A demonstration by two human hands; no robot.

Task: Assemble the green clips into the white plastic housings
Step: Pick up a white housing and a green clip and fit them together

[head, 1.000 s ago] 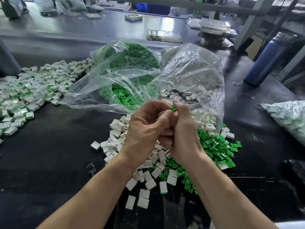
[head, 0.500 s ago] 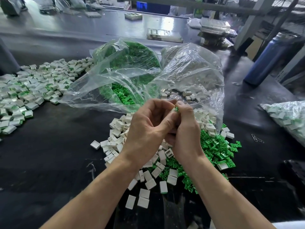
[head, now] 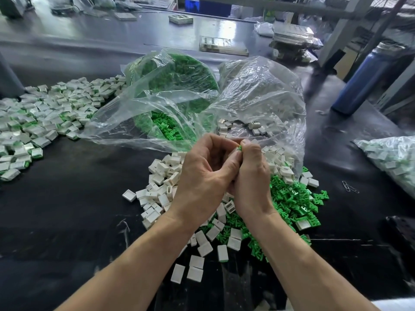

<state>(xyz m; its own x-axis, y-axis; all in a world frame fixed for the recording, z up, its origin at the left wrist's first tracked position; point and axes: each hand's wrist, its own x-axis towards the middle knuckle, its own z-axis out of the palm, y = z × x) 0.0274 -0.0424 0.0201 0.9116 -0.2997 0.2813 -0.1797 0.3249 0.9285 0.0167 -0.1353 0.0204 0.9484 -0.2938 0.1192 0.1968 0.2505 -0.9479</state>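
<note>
Head view looks down on a dark counter (head: 67, 221) where both hands meet just above the middle of the scene. The left hand (head: 202, 176) has its fingers curled over and its thumb pressed against the right hand (head: 251, 176), and between the fingertips of the two a small green clip (head: 239, 148) shows. Both hands pinch there; whether a white housing sits under the clip inside the curled fingers cannot be told, since the fingers hide it.

Compared with a second ago, the hands stay pressed together in much the same spot, and the bit of green at the fingertips has barely shifted. The piles on the counter lie as they did.

Below and left of the hands lies a loose heap of white housings (head: 161, 189), spilling toward the near edge. To the right of the hands, touching that heap, is a spread of loose green clips (head: 292, 203). Beyond the hands stand two clear plastic bags: the left bag (head: 170, 86) holds green clips, and the right bag (head: 265, 95) has a few white housings at its mouth. Far left on the counter is a wide pile of finished pieces (head: 33, 122), white with green showing. At the right edge lies another bag of white and green parts (head: 390, 158), and a paper clip (head: 349, 187) lies near it. A blue bottle (head: 363, 79) stands far right.
</note>
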